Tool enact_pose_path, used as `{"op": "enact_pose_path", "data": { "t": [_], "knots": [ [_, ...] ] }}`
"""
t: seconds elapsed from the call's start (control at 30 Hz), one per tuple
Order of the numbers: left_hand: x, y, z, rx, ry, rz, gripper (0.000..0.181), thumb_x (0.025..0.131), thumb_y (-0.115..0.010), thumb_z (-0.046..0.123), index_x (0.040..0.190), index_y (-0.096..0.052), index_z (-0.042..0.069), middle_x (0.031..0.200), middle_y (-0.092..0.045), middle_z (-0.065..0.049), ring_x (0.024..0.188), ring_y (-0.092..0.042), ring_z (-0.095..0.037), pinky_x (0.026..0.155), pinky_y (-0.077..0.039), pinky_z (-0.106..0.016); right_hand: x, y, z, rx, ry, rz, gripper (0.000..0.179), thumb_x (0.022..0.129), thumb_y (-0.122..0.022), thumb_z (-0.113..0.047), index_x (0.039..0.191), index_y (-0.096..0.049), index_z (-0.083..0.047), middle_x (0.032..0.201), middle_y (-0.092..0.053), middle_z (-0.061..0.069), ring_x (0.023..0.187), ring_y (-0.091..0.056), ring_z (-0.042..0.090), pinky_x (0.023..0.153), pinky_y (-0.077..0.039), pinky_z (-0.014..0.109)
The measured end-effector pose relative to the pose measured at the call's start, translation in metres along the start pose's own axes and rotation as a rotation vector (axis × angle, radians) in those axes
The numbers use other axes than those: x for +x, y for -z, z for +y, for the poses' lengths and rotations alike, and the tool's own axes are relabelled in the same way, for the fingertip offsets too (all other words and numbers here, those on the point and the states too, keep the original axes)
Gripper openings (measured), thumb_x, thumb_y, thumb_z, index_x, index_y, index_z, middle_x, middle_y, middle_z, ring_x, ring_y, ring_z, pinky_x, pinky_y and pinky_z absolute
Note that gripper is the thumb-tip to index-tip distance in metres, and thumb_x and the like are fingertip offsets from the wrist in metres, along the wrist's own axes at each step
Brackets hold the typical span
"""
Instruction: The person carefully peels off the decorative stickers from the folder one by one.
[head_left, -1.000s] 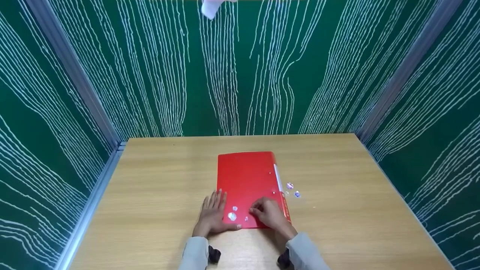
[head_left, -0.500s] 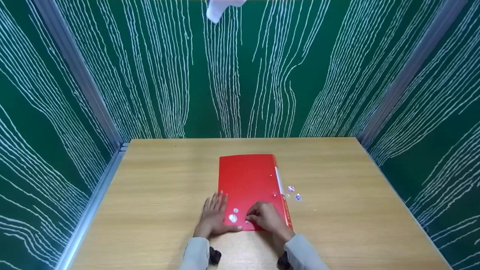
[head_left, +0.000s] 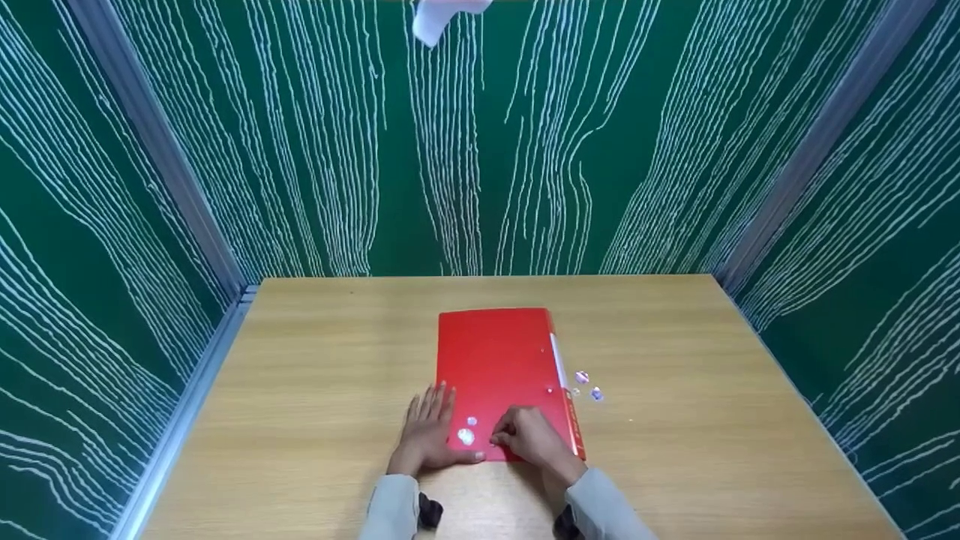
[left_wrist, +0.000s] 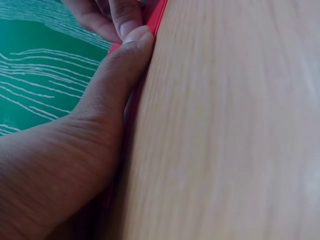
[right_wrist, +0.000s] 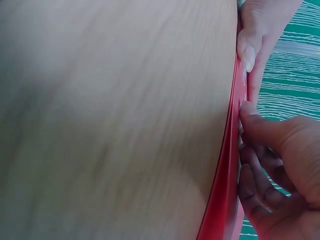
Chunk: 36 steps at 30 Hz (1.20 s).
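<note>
A red folder (head_left: 491,352) lies flat on the table. My left hand (head_left: 426,437) rests spread along its lower left edge, the thumb lying over the near edge. Two small shiny, sticker-like pieces (head_left: 466,436) are on the cover just right of that hand. My right hand (head_left: 532,435) is on the lower right of the cover, its fingers curled and thumb and fingertips drawn together over a tiny shiny piece, now mostly hidden. In the right wrist view the right thumb (right_wrist: 257,122) and fingertips touch the folder close to the left hand (right_wrist: 252,40).
Several more small shiny pieces (head_left: 582,377) lie on the wooden table (head_left: 337,360) just right of the folder's spine. Green walls (head_left: 435,150) with white wavy lines enclose the table at the back and sides. A white object (head_left: 442,19) shows at the top.
My right hand has moved slightly left and toward me, onto the tiny shiny piece, which its fingers now cover. The left hand stays in place. The head view has shifted slightly.
</note>
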<state>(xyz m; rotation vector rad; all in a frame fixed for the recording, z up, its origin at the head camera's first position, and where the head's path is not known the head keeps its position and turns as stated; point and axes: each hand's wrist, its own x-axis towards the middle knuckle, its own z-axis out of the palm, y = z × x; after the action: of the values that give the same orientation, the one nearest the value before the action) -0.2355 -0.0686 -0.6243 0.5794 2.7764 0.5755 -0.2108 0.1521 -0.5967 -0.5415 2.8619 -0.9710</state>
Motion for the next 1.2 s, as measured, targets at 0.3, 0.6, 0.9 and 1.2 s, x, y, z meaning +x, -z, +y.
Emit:
{"op": "enact_pose_path", "data": {
  "t": [0.3,0.6,0.9,1.2],
  "knots": [
    [-0.008,0.014,0.008,-0.001,-0.010,0.011,0.124,0.074,-0.064,0.077,0.160,-0.008,0.009,0.169,-0.003,-0.013,0.156,-0.002,-0.037,0.125,-0.002,-0.058,0.001,0.000,-0.005,-0.056,-0.020,-0.045,0.005,0.090,-0.074,-0.015,0.085,-0.072,-0.015,0.082,-0.063,-0.006,0.072,-0.052,0.005,0.066,-0.047,0.020],
    [-0.008,0.013,0.008,-0.012,-0.014,0.008,0.124,0.073,-0.066,0.076,0.160,-0.008,0.008,0.169,-0.004,-0.014,0.156,-0.003,-0.038,0.125,-0.002,-0.059,-0.002,0.000,-0.006,-0.078,0.015,-0.044,0.007,0.091,-0.070,-0.013,0.085,-0.068,-0.015,0.083,-0.061,-0.006,0.075,-0.051,0.005,0.069,-0.047,0.021],
    [-0.010,0.012,0.010,0.007,-0.022,0.009,0.121,0.075,-0.066,0.074,0.160,-0.010,0.007,0.169,-0.005,-0.015,0.156,-0.004,-0.038,0.125,-0.005,-0.058,-0.004,-0.003,-0.005,-0.131,0.089,0.003,0.010,0.089,-0.068,-0.007,0.082,-0.064,-0.013,0.078,-0.058,-0.006,0.075,-0.048,0.005,0.068,-0.045,0.021],
    [-0.007,0.007,0.005,0.006,-0.031,0.006,0.125,0.074,-0.062,0.079,0.160,-0.006,0.008,0.169,-0.002,-0.014,0.156,0.000,-0.037,0.125,-0.001,-0.058,-0.004,-0.003,-0.003,-0.053,-0.012,-0.032,0.009,0.093,-0.067,-0.010,0.088,-0.060,-0.014,0.080,-0.056,-0.006,0.073,-0.049,0.008,0.068,-0.044,0.023]
  ]
}}
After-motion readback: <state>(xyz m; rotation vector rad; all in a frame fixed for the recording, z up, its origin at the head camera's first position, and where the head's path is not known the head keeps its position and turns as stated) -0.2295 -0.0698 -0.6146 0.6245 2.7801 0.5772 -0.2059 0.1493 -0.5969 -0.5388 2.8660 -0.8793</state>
